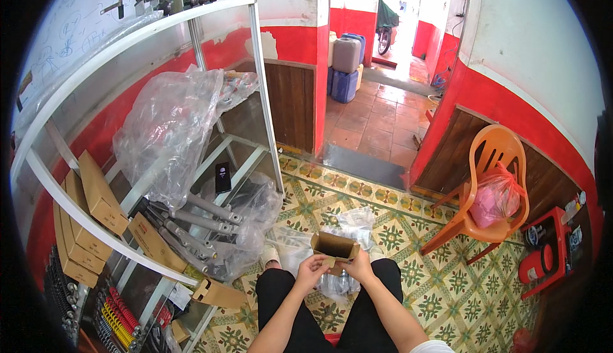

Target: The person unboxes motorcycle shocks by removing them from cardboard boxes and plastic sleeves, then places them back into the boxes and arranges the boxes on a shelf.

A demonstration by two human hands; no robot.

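Observation:
An open-topped cardboard box (334, 246) is held between my knees, its dark inside facing up and away from me. My left hand (312, 271) pinches a flap on the box's near left side. On the near right corner, my right hand (358, 268) grips the cardboard with thumb and fingers. Beneath the box, clear plastic bags (337, 288) lie on the tiled floor, and something shiny shows inside them. More clear plastic wrapping (289, 245) spreads out beyond, by my left foot.
At left a metal-framed shelf (268, 89) holds long cardboard boxes (91, 243), bagged grey fork tubes (206, 219), coil-spring shock absorbers (117, 319) and a phone (222, 178). An orange plastic chair (498, 149) with a pink bag (493, 200) stands at right, beside a red stool (555, 219).

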